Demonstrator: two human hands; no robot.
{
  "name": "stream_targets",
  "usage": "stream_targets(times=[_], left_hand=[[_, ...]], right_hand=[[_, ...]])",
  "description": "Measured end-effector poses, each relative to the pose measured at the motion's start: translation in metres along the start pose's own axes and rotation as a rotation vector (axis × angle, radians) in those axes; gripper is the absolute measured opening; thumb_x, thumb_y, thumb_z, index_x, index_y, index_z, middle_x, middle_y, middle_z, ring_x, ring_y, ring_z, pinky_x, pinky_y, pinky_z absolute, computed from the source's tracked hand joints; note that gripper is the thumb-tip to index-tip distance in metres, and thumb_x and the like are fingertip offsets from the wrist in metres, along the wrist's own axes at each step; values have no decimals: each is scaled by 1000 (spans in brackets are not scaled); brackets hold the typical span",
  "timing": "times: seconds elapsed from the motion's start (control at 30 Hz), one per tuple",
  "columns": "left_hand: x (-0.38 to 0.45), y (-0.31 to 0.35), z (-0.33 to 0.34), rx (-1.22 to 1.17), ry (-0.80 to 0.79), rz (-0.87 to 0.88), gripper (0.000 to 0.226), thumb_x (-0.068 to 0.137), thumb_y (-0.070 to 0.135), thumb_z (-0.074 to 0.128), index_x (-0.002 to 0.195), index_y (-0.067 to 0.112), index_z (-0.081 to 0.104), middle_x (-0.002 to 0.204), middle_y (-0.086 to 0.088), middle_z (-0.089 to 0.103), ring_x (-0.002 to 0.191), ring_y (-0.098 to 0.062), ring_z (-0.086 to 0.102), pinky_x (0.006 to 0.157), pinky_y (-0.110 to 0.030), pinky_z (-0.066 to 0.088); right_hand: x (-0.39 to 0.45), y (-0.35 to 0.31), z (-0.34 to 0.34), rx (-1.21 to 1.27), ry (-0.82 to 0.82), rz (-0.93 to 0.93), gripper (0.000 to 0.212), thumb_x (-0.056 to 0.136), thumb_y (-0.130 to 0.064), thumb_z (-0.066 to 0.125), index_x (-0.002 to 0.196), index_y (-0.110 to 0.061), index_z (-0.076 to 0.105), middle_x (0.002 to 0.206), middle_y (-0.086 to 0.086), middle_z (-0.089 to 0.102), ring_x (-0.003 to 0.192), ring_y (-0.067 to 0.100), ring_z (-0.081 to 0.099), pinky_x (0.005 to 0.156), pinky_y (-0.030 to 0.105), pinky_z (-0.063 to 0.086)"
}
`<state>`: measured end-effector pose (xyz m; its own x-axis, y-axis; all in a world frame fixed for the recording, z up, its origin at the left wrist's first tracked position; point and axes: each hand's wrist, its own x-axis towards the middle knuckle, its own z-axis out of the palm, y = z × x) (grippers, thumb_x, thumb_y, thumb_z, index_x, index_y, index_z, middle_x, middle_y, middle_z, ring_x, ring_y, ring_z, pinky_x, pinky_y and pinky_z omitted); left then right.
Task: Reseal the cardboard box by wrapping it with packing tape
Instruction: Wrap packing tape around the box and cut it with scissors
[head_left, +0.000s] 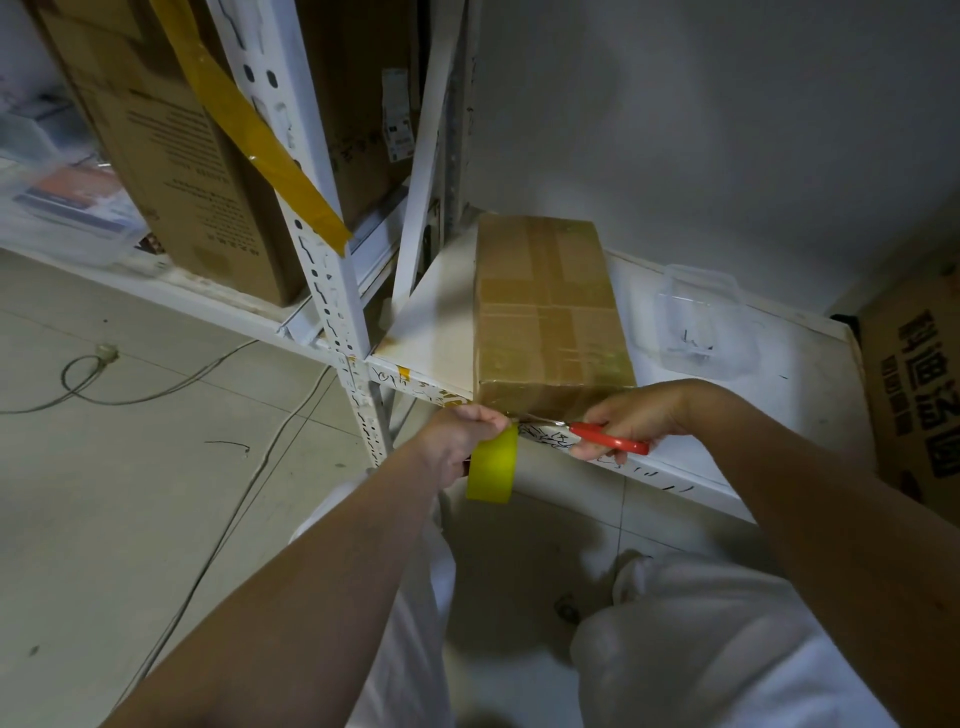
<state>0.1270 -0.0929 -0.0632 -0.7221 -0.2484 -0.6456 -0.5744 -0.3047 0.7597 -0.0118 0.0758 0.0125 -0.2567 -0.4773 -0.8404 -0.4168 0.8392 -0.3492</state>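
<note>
Below the shelf (810, 358) edge, left hand (460, 441) grips the tape roll (493, 467), light and sticky; hold it by the core. Right hand (636, 415) closes around red scissors (605, 437) at the strip. Box (550, 312) sits stiffly on the shelf above.

A white metal shelf (810, 364) carries a taped cardboard box (550, 312), lying flat with its near end at the shelf's front edge. To its right, apart from it, sits a clear plastic container (701, 322). On the shelf to the far left stand taller cardboard boxes (176, 156). A grey cable (156, 389) lies on the tiled floor (130, 519).
</note>
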Motion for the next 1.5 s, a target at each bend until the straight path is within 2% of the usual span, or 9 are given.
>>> stream_targets(times=[0.2,0.37,0.57,0.73,0.83,0.9,1.23,1.43,1.5], left_hand=[[1,-2,-3,17,-21,5,17,94,12,58,81,18,66,112,-13,65,119,-32,53,109,-54,33],[2,-1,-3,-29,-40,7,17,94,10,56,81,16,64,88,-2,64,102,-26,55,98,-44,43],[5,-1,-2,-44,-25,5,17,93,10,59,79,16,66,90,-2,66,106,-27,57,104,-46,41],[7,2,0,-40,-2,23,15,92,8,60,79,14,64,98,-6,67,113,-27,57,107,-44,40],[5,4,1,2,21,23,14,91,7,61,79,13,63,91,-5,66,100,-22,59,86,-31,48],[4,5,3,25,33,29,15,92,7,61,78,13,63,96,-5,66,98,-20,58,79,-27,47],[6,7,4,85,112,-15,14,88,8,65,76,14,65,102,-5,65,121,-28,53,110,-48,36],[1,6,7,8,83,-46,18,85,5,68,69,13,63,92,-2,69,111,-22,60,111,-44,36],[-3,6,9,-23,77,-47,28,86,1,66,63,15,60,77,0,62,90,-18,61,99,-33,44]], right_hand=[[13,-8,-3,-37,37,-9,37,79,-64,60,97,-32,59,99,0,60,82,10,57,77,28,44],[17,-15,3,25,82,-103,44,76,-64,62,90,-22,63,84,3,57,74,13,52,68,27,44],[19,-10,8,41,265,-172,40,72,-58,72,70,-18,66,60,-1,57,53,9,52,55,22,44],[19,-11,8,10,349,-136,52,68,-59,76,77,-8,72,60,5,64,53,12,58,54,23,48],[21,-11,8,-105,373,-93,59,65,-65,74,80,-9,73,69,10,71,55,14,63,59,26,52],[21,-12,8,-147,354,-72,60,64,-66,74,81,-9,73,71,9,72,56,14,65,62,27,54],[-58,-37,-20,-362,70,72,50,77,-55,67,97,-10,71,76,-1,68,61,8,58,64,21,49],[-61,-59,-24,-360,896,-115,53,66,-70,66,89,-22,62,76,-5,60,69,13,52,69,29,42],[-36,-66,-11,-461,987,-127,54,72,-68,64,103,-25,58,86,-7,62,78,15,56,78,28,41]])
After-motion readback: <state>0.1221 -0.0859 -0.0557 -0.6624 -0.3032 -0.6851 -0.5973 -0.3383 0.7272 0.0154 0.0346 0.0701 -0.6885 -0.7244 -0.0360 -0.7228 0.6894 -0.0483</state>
